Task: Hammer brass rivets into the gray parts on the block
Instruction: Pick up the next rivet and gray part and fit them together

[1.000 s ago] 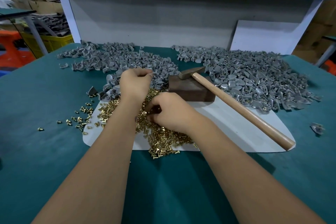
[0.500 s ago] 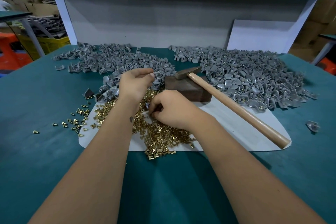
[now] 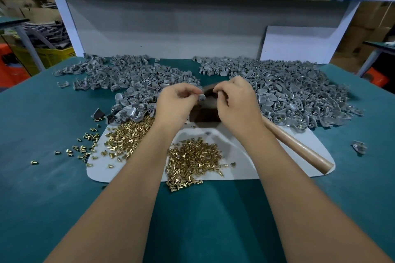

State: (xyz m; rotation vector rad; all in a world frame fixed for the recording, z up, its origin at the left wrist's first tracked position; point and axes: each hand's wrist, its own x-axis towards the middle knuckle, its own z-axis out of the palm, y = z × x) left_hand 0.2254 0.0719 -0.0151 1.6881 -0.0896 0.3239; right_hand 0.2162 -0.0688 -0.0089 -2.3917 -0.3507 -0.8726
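Gray part (image 3: 201, 97) between 2 hands, no legible writing

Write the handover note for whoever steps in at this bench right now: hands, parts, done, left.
Left hand: pinches one gray part above the block.
Right hand: fingers curled close to that part, likely with a rivet; the rivet itself is hidden.
Hammer: lies unheld on the white mat, head hidden behind the right hand.
Rivets: heaped on the mat; gray piles behind.
Done: part picked up.
Left: seat the rivet, set the part on the block, hammer, repeat.
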